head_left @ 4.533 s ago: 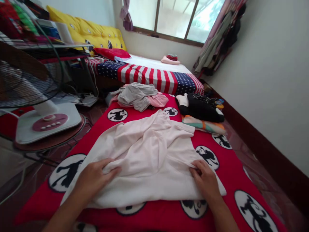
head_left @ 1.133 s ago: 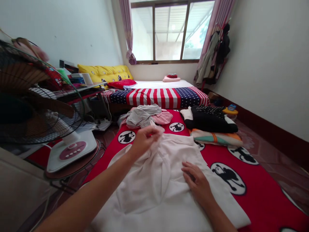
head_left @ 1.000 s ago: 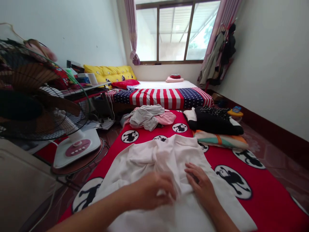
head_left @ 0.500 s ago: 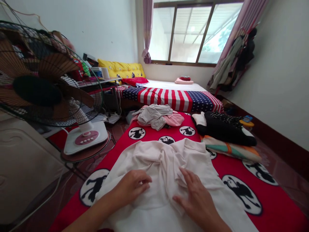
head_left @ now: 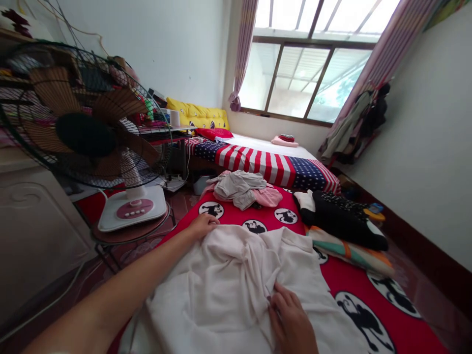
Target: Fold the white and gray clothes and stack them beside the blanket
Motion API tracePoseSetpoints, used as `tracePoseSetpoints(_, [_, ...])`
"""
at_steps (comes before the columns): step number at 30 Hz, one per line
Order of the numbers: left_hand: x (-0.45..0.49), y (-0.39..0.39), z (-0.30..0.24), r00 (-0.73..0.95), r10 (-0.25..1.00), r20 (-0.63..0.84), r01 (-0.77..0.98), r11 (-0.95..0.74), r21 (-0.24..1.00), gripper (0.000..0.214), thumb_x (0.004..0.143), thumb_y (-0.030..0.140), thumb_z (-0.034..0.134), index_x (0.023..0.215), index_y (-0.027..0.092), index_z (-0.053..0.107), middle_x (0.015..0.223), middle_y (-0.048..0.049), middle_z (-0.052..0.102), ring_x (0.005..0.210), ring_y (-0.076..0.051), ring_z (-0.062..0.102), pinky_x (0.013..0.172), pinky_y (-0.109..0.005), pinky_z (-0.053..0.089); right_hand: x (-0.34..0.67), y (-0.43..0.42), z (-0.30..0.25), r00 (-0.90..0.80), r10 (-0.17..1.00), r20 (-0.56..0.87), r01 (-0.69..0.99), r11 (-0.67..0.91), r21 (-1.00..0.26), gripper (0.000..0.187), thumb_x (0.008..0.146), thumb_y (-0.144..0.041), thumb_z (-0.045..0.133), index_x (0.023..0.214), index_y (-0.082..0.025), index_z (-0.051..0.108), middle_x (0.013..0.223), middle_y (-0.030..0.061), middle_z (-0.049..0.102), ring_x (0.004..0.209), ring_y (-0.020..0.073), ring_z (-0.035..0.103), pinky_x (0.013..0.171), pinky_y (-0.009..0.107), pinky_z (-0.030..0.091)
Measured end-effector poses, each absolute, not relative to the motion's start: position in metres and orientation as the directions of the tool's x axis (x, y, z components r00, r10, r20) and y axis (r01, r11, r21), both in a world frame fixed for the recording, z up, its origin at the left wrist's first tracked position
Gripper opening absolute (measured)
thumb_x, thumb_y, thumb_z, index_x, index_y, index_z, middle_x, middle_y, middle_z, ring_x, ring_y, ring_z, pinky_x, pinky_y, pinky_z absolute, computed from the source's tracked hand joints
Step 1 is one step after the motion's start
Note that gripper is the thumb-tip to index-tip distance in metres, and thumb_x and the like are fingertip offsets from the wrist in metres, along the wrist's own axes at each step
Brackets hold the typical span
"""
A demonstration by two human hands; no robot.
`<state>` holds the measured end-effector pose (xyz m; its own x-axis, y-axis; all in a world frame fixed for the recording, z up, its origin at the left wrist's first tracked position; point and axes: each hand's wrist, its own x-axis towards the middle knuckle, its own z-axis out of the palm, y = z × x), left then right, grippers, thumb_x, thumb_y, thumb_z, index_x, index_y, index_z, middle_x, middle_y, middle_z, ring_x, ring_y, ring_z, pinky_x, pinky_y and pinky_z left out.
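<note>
On the floor, a red mat (head_left: pixel 339 278) printed with black monkeys carries a pale garment (head_left: pixel 224 290), spread wide and rumpled, with a thick fold running down its middle. The person's left hand (head_left: pixel 202 226) reaches out to the garment's far left corner and rests on its edge. From where I stand I cannot tell whether that grip is closed on the cloth or merely laid on it. The right hand (head_left: pixel 291 322) lies nearer the body on the garment, its grip slack, fingers close together and flat with the tips at the central fold.

Beyond the garment, at the mat's far end, sits a loose heap of clothes (head_left: pixel 243 189), grey over pink. To the right of it lies a folded stack (head_left: pixel 342 228), black on top and striped beneath, just beside the garment's right edge. A standing fan (head_left: pixel 84 132) crowds the left side. Behind everything runs a low bed (head_left: pixel 265 164) under a stars-and-stripes cover, and hanging clothes (head_left: pixel 354 128) droop beside the window (head_left: pixel 306 81).
</note>
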<state>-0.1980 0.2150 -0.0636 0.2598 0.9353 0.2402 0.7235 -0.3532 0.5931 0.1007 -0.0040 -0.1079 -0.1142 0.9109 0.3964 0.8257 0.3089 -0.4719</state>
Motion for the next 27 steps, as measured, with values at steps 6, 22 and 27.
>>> tracePoseSetpoints(6, [-0.181, 0.176, -0.050, 0.305, 0.887, 0.346, 0.706, -0.454, 0.543, 0.038, 0.071, 0.010, 0.058, 0.105, 0.021, 0.071, 0.104, -0.0075, 0.064, 0.105, -0.024, 0.055, 0.097, -0.036, 0.040, 0.118, 0.018, -0.051, 0.259, 0.943, 0.209, 0.504, 0.053, -0.862, 0.031, 0.083, -0.050, 0.050, 0.075, -0.020, 0.055, 0.079, 0.0047, 0.066, 0.067, 0.0182, 0.057, 0.058, 0.026, 0.046])
tracePoseSetpoints(22, [-0.120, 0.154, -0.074, 0.433, 0.891, 0.135, 0.695, -0.426, 0.579, 0.025, 0.063, 0.025, 0.077, 0.088, 0.024, 0.073, 0.097, -0.0030, 0.068, 0.088, -0.023, 0.062, 0.074, -0.028, 0.045, 0.132, 0.014, -0.034, 0.388, 0.919, 0.067, 0.378, -0.093, -0.921, 0.030, 0.069, -0.046, 0.062, 0.059, -0.020, 0.052, 0.048, -0.0049, 0.040, 0.049, 0.0114, 0.036, 0.048, 0.023, 0.028])
tracePoseSetpoints(27, [-0.122, 0.157, -0.060, 0.393, 0.894, 0.216, 0.673, -0.440, 0.594, 0.010, 0.069, 0.016, 0.067, 0.078, 0.020, 0.067, 0.087, -0.0033, 0.066, 0.083, -0.020, 0.061, 0.075, -0.028, 0.045, 0.133, 0.009, -0.030, 0.363, 0.929, 0.066, 0.296, -0.048, -0.954, 0.030, 0.070, -0.047, 0.063, 0.063, -0.019, 0.054, 0.058, -0.0012, 0.054, 0.055, 0.0135, 0.045, 0.050, 0.023, 0.036])
